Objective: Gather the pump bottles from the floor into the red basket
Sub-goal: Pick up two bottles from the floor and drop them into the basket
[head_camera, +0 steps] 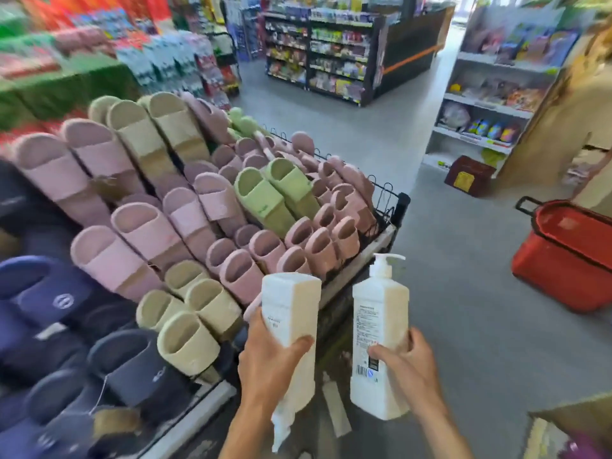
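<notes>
Left hand (275,362): grip wrapped around the middle of an inverted pump bottle (291,329). Long axis near vertical, flat base uppermost, pump end pointing down below the hand.

Right hand (409,362): grip wrapped around the lower half of an upright pump bottle (379,326). Long axis vertical, pump head on top, spout pointing right, printed label facing the camera.

Both bottles are held side by side in the air, apart, beside a slipper rack (351,270). The red basket (563,260) stands on the floor (463,293) to the right, well apart from both bottles.
</notes>
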